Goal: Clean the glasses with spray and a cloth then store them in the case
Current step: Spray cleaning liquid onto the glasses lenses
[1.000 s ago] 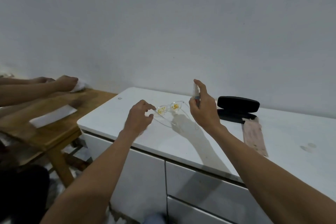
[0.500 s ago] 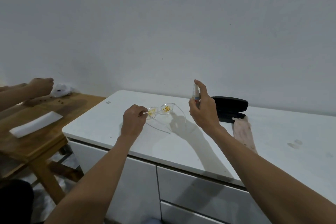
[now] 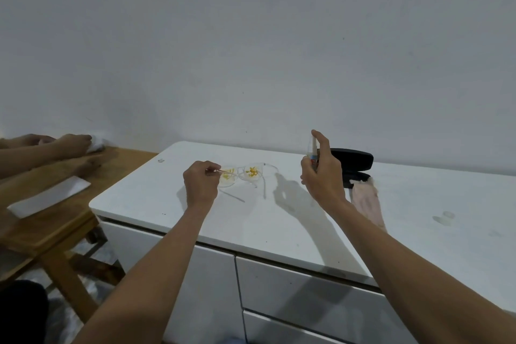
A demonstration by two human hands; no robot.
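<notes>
Since a second ago the glasses [image 3: 242, 176] sit lower, closer to the desk [image 3: 145, 198], and the neighbour's hands [image 3: 73, 145] are back on a white cloth at the wooden table. The left hand [image 3: 200, 186] pinches one temple tip, fingers curled, wrist straight. The right hand [image 3: 321, 176] grips the spray bottle [image 3: 312, 151] upright, forefinger on top. The open black case [image 3: 353, 163] and pink cloth [image 3: 365, 201] lie just beyond the right hand; bare desk spreads farther right and toward the front edge.
</notes>
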